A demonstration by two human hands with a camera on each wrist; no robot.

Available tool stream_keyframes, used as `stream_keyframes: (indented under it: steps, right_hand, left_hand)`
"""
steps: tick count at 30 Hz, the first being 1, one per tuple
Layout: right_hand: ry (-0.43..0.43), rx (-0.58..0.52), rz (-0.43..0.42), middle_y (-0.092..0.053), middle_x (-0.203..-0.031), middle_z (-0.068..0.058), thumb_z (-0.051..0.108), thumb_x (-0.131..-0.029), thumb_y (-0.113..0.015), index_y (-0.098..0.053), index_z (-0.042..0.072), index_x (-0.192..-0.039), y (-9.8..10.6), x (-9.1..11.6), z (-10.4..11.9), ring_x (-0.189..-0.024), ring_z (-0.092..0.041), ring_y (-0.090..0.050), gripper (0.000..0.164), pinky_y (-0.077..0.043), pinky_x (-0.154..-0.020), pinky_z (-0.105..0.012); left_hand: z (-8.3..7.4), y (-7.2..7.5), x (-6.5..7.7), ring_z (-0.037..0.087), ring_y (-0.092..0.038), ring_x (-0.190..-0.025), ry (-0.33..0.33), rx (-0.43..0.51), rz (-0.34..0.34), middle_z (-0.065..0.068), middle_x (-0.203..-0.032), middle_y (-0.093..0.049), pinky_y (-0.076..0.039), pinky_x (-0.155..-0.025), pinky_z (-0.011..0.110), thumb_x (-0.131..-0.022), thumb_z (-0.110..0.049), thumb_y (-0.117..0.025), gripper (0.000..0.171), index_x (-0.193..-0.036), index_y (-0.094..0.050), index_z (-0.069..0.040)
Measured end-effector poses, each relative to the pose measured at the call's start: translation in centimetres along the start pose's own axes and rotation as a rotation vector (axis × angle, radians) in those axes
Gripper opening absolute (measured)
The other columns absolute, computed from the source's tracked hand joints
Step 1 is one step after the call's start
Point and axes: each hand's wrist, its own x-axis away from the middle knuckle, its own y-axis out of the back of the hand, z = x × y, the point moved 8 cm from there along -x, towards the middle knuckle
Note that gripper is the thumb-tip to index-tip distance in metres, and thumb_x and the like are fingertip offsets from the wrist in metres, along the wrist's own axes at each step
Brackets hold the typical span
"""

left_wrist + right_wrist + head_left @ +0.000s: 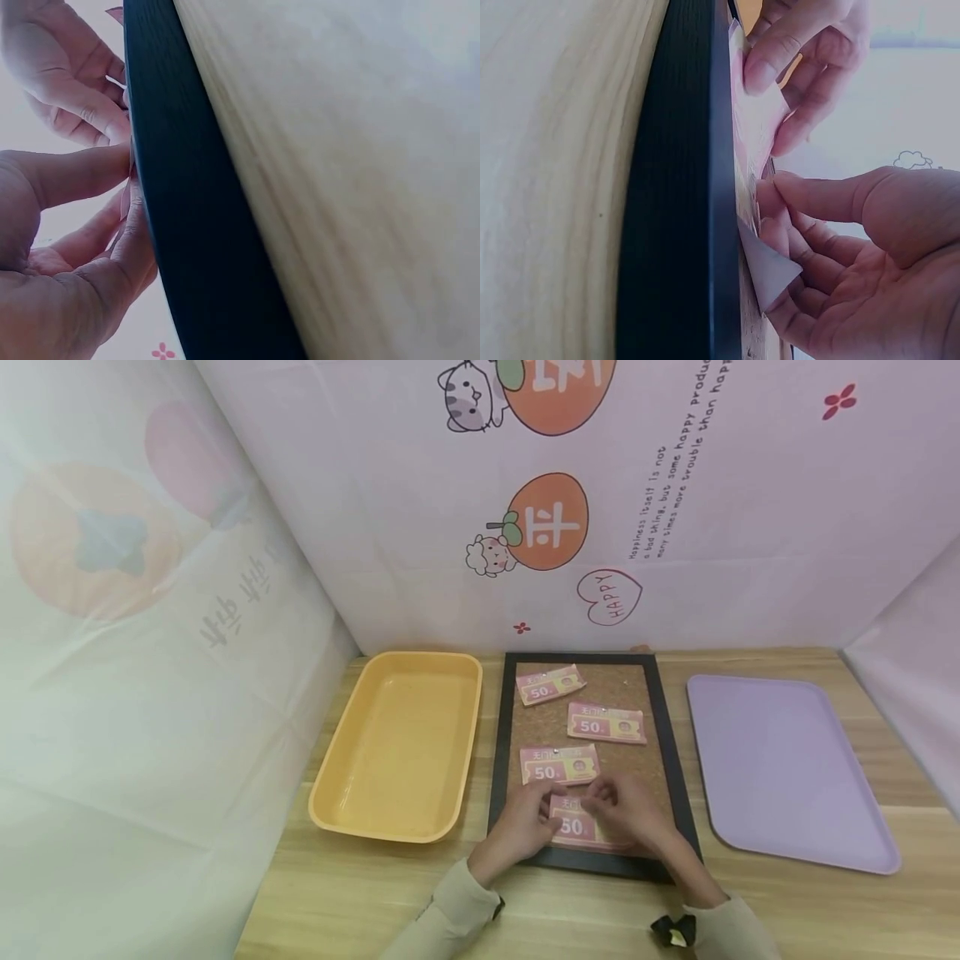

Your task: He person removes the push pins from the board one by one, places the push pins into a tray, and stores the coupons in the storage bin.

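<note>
A corkboard (528,727) with a black frame lies on the table. Near its front edge is a pink and yellow paper coupon (572,828) marked 50. My left hand (521,820) pinches the coupon's left side, thumb on its face and fingers at its upper edge. Over the coupon's top edge, the thumb and index fingertips of my right hand (626,810) meet on a small thing they hide. A corner of the paper curls up against the right hand's other fingers (791,326). Farther up the board are a coupon (558,765), another coupon (606,724) and a tilted coupon (551,686).
Left of the board stands a yellow plastic basin (393,735). A flat purple tray (787,768) lies on the right. Printed white cloth (420,527) hangs behind the wooden table (300,910) and along its sides.
</note>
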Motion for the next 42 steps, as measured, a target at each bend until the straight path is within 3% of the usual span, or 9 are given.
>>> stream_keyframes:
  steps: [11, 19, 24, 27, 36, 42]
  right_hand:
    - [0.127, -0.062, -0.003, -0.074, -0.090, -0.008, 0.018, -0.100, -0.070, -0.074, 0.008, -0.103, 1.8, 0.3, 1.1, -0.078, -0.019, -0.068, 0.012, -0.054, -0.063, -0.027]
    - [0.123, 0.008, -0.083, -0.077, -0.097, -0.007, 0.023, -0.100, -0.071, -0.076, 0.008, -0.109, 3.8, 0.9, 1.0, -0.082, -0.016, -0.069, 0.018, -0.055, -0.065, -0.025]
    - [0.110, 0.046, -0.098, -0.077, -0.103, -0.008, 0.021, -0.100, -0.070, -0.077, 0.009, -0.112, 4.9, 0.9, 0.5, -0.087, -0.017, -0.068, 0.019, -0.055, -0.069, -0.028]
    - [0.132, 0.056, -0.119, -0.077, -0.103, -0.010, 0.016, -0.100, -0.070, -0.077, 0.007, -0.112, 5.7, 1.1, 0.4, -0.088, -0.019, -0.068, 0.017, -0.055, -0.071, -0.029]
    - [0.167, 0.066, -0.196, -0.076, -0.101, -0.014, 0.013, -0.099, -0.070, -0.075, 0.004, -0.111, 7.8, 1.5, -0.3, -0.082, -0.021, -0.069, 0.016, -0.053, -0.062, -0.023]
    - [0.202, 0.058, -0.225, -0.076, -0.097, -0.017, 0.010, -0.099, -0.070, -0.073, 0.001, -0.111, 9.1, 1.8, -0.7, -0.076, -0.023, -0.068, 0.016, -0.052, -0.056, -0.024]
  left_hand:
    - [-0.4, 0.8, 0.5, -0.001, -0.061, -0.074, -0.018, 0.060, 0.006, 0.011, -0.107, -0.072, -0.053, -0.063, 0.015, -0.089, 0.005, -0.073, 0.039, -0.127, -0.069, -0.003]
    - [-1.9, 2.9, 1.2, 0.005, -0.068, -0.080, -0.061, 0.066, -0.050, 0.013, -0.111, -0.074, -0.056, -0.064, 0.015, -0.089, 0.005, -0.073, 0.042, -0.130, -0.068, -0.005]
    - [-2.4, 4.4, 1.6, 0.012, -0.071, -0.086, -0.054, 0.126, -0.069, 0.016, -0.120, -0.072, -0.058, -0.072, 0.017, -0.092, 0.004, -0.072, 0.041, -0.132, -0.068, -0.006]
    - [-2.6, 5.5, 1.7, 0.014, -0.071, -0.086, -0.053, 0.160, -0.081, 0.017, -0.117, -0.071, -0.059, -0.074, 0.018, -0.092, 0.003, -0.071, 0.040, -0.131, -0.067, -0.004]
    - [-1.3, 7.6, 1.8, 0.015, -0.066, -0.085, 0.000, 0.281, -0.098, 0.017, -0.109, -0.071, -0.051, -0.061, 0.018, -0.094, -0.001, -0.071, 0.041, -0.134, -0.066, -0.005]
    - [-0.6, 9.8, 2.2, 0.021, -0.073, -0.092, 0.017, 0.296, -0.154, 0.019, -0.111, -0.072, -0.057, -0.071, 0.020, -0.093, 0.002, -0.071, 0.040, -0.132, -0.067, -0.003]
